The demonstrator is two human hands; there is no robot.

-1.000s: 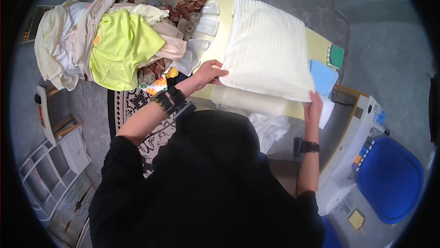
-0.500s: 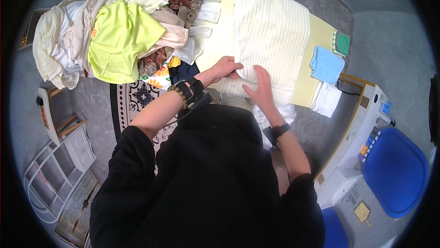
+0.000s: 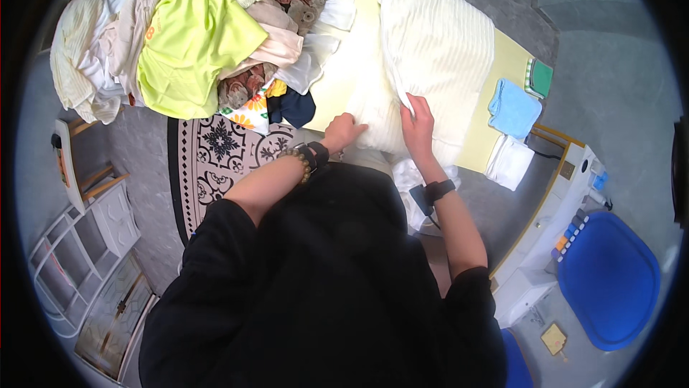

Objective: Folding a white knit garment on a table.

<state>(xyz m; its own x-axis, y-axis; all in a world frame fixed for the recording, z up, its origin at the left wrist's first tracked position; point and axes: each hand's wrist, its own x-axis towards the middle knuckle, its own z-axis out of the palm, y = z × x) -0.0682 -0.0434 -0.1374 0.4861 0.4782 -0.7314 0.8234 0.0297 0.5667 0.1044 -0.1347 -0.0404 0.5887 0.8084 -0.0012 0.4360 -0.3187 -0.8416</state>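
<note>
Currently your left hand [image 3: 343, 129] lies flat and open on the cream ribbed cloth [image 3: 430, 58] at frame centre-top, right hand [image 3: 418, 124] pinching its fold w/ fingers closed; a loose pinch could let the fold slip, and the laundry pile [image 3: 186, 43] upper left may topple.

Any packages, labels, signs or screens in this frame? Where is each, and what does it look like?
No screens or signs that I can tell.
Green pack: far right end of the yellow table, small flat rectangle, striped edge.
Yellow tag: on the floor at lower right, beside the blue chair, small tan-yellow square.
Button panel: on the white machine at right, a row of blue and orange keys.
</note>
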